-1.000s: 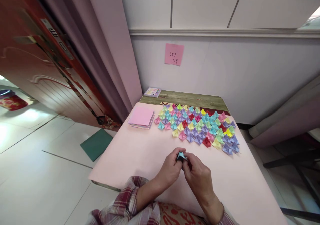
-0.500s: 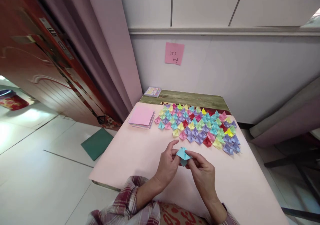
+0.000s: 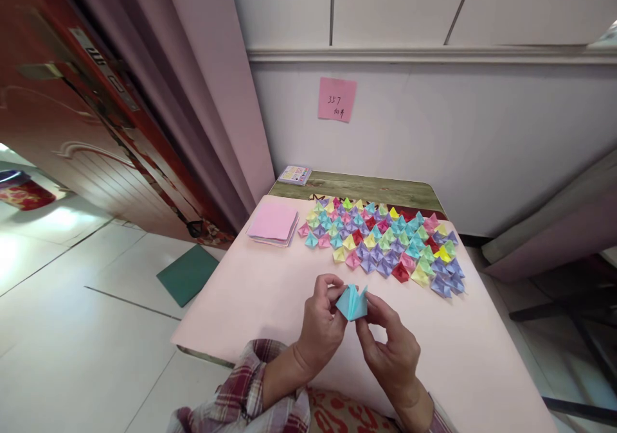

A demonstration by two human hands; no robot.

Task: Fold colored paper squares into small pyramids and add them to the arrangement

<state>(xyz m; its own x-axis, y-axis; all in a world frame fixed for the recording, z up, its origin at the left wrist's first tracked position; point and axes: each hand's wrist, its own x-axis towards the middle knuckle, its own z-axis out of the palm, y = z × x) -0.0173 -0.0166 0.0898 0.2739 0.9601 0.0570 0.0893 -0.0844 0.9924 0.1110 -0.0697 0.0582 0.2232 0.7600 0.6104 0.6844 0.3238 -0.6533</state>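
Observation:
A light-blue origami piece (image 3: 352, 303) is held above the pink table cover, its pointed flaps standing apart with a crease down the middle. My left hand (image 3: 322, 317) pinches its left side between thumb and fingers. On the other side, my right hand (image 3: 389, 338) grips the right flap between thumb and index finger. Just beyond both hands lie many small folded paper pieces (image 3: 384, 266) in several colours, set out in close rows.
To the left on the table cover (image 3: 241, 304) sits a stack of pink paper squares (image 3: 273, 221). A small packet (image 3: 295, 175) rests at the table's far left corner. A pink note (image 3: 337, 99) is on the wall. A green sheet (image 3: 187, 275) lies on the floor.
The light-blue paper has been turned and its flaps now stand more apart. My right hand has shifted slightly down and right; my left index finger has curled in.

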